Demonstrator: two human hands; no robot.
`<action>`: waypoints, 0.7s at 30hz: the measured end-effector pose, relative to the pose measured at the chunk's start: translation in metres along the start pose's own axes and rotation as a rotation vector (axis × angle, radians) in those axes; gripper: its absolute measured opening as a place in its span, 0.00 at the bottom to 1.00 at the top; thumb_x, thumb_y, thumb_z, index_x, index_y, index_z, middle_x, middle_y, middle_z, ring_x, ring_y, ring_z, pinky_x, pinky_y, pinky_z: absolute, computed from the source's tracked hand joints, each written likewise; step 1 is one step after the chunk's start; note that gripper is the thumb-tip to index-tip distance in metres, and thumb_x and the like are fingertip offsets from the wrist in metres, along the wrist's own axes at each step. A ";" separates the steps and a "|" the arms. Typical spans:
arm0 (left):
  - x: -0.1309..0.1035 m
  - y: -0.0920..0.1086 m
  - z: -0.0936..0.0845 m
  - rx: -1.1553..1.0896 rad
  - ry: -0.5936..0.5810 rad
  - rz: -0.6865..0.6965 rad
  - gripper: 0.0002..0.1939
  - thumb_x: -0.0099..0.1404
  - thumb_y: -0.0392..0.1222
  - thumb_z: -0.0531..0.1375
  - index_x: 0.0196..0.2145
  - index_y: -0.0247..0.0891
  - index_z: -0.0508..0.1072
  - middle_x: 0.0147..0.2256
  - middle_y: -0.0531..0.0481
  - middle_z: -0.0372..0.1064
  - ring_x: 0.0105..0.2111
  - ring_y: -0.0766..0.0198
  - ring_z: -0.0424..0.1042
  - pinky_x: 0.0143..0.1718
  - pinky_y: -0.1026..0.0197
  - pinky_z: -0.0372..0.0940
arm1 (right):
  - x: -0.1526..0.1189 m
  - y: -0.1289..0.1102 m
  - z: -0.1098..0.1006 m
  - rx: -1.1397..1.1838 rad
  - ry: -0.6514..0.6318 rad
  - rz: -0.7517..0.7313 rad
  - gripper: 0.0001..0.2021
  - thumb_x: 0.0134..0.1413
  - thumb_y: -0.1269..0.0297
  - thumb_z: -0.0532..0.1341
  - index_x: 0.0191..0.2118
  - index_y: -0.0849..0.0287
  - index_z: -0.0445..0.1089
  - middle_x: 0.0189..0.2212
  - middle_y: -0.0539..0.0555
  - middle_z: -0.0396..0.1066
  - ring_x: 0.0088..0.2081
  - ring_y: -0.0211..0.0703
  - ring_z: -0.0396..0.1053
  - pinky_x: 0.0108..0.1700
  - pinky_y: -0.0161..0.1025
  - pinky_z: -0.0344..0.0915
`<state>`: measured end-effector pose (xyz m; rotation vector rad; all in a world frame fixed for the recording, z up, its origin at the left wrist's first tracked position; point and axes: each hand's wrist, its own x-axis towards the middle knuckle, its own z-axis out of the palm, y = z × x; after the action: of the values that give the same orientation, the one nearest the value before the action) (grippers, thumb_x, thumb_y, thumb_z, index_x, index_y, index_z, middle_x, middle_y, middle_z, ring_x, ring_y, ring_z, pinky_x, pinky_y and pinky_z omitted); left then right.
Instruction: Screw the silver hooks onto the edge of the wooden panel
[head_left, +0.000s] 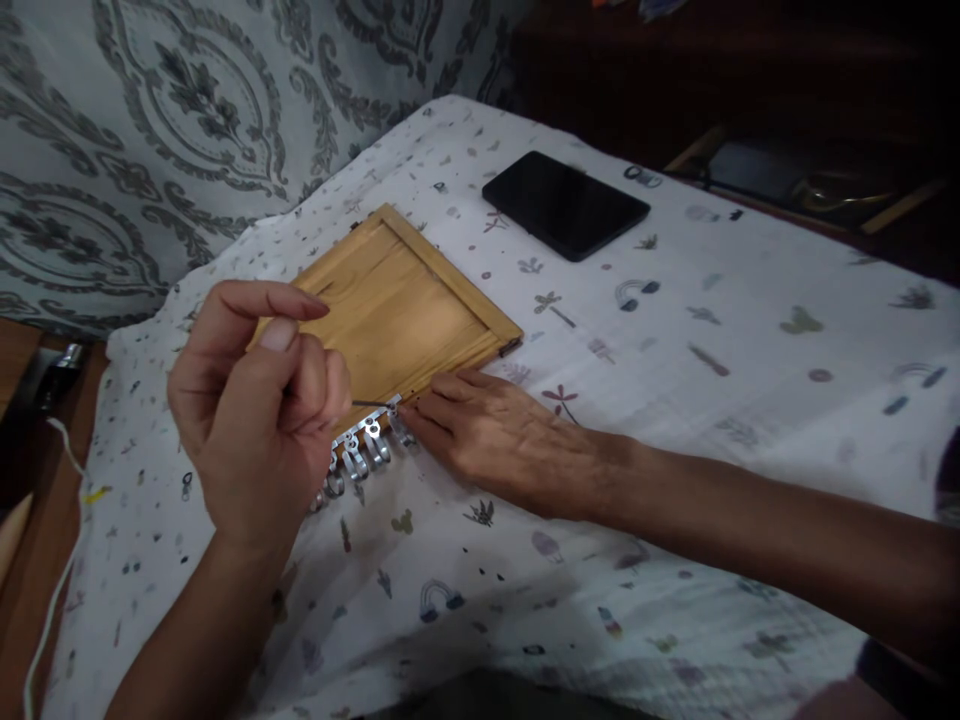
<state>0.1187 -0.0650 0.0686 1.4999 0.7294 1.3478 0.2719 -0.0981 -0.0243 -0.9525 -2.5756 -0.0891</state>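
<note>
A yellowish wooden panel with a raised frame [420, 310] lies on the patterned cloth. Along its near edge runs a row of silver metal hooks or clips [375, 440]. My left hand [262, 400] is raised over the panel's left part, its fingers curled round a thin dark rod [371, 404] whose tip reaches the metal row. The rest of the rod is hidden in the fist. My right hand [491, 435] rests at the panel's near right edge, fingers together, fingertips at the end of the metal row; what they grip is too small to make out.
A black tablet or phone [566, 203] lies on the white printed cloth [675, 420] behind the panel. Grey patterned fabric [187, 110] rises at the back left. A white cable [56, 600] hangs at the left, and an open drawer [810, 185] stands at the back right.
</note>
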 end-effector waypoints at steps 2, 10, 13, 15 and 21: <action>-0.002 0.000 0.002 0.014 0.001 -0.006 0.12 0.65 0.28 0.54 0.30 0.34 0.76 0.13 0.62 0.44 0.12 0.75 0.38 0.15 0.68 0.44 | -0.001 0.000 0.001 0.006 0.015 -0.002 0.09 0.62 0.80 0.55 0.44 0.69 0.72 0.37 0.60 0.73 0.41 0.50 0.65 0.41 0.46 0.62; -0.004 0.004 0.004 0.065 0.003 -0.054 0.07 0.65 0.30 0.59 0.31 0.36 0.76 0.14 0.62 0.44 0.13 0.76 0.39 0.16 0.66 0.43 | -0.002 0.000 0.003 0.013 0.023 -0.002 0.08 0.63 0.79 0.56 0.42 0.68 0.72 0.37 0.60 0.73 0.41 0.49 0.65 0.41 0.45 0.62; -0.005 0.005 0.005 0.064 0.005 -0.043 0.08 0.65 0.29 0.58 0.31 0.35 0.75 0.14 0.62 0.44 0.13 0.75 0.40 0.16 0.66 0.43 | -0.001 0.000 0.002 0.007 0.028 -0.002 0.08 0.64 0.78 0.56 0.41 0.68 0.72 0.37 0.59 0.73 0.41 0.49 0.65 0.41 0.46 0.63; -0.005 0.004 0.004 0.052 -0.001 -0.041 0.10 0.65 0.29 0.56 0.31 0.35 0.76 0.14 0.62 0.43 0.13 0.75 0.39 0.16 0.65 0.43 | -0.001 0.000 0.002 0.004 0.028 -0.001 0.09 0.64 0.78 0.55 0.41 0.67 0.73 0.37 0.59 0.73 0.41 0.49 0.65 0.41 0.45 0.63; 0.007 -0.002 -0.001 0.008 -0.048 -0.029 0.07 0.65 0.32 0.60 0.31 0.35 0.77 0.14 0.62 0.40 0.13 0.75 0.36 0.14 0.66 0.39 | 0.001 -0.001 -0.001 0.003 -0.002 0.010 0.09 0.62 0.79 0.56 0.43 0.68 0.72 0.37 0.59 0.73 0.41 0.49 0.65 0.41 0.46 0.64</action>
<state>0.1194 -0.0581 0.0693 1.5174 0.7238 1.2845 0.2709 -0.0988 -0.0235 -0.9651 -2.5716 -0.0821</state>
